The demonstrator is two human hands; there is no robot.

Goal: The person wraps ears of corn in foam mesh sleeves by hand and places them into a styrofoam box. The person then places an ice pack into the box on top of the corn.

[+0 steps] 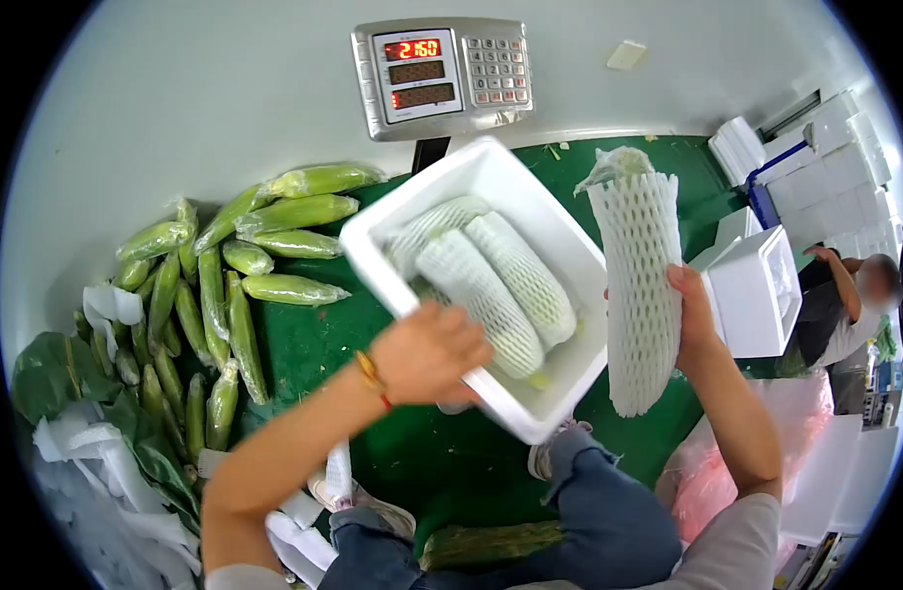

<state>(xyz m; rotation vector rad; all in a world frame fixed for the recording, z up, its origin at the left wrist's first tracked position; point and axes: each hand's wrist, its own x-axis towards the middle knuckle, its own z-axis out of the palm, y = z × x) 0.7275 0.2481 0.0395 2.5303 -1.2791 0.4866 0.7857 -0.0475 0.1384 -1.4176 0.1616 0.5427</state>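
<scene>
A white foam box stands tilted in the middle, below the scale display. Inside it lie several green vegetables in white foam net sleeves. On the right, my right hand is wrapped round a long net-sleeved vegetable, held upright beside the box, with clear wrap at its top end. My left hand is at the box's near left edge, its fingers curled and slightly blurred; whether it grips the rim or anything else is hidden.
Several plastic-wrapped corn cobs lie on the green floor at the left, near white foam scraps. A scale display is at the top. At the right are another foam box, pink plastic and a seated person.
</scene>
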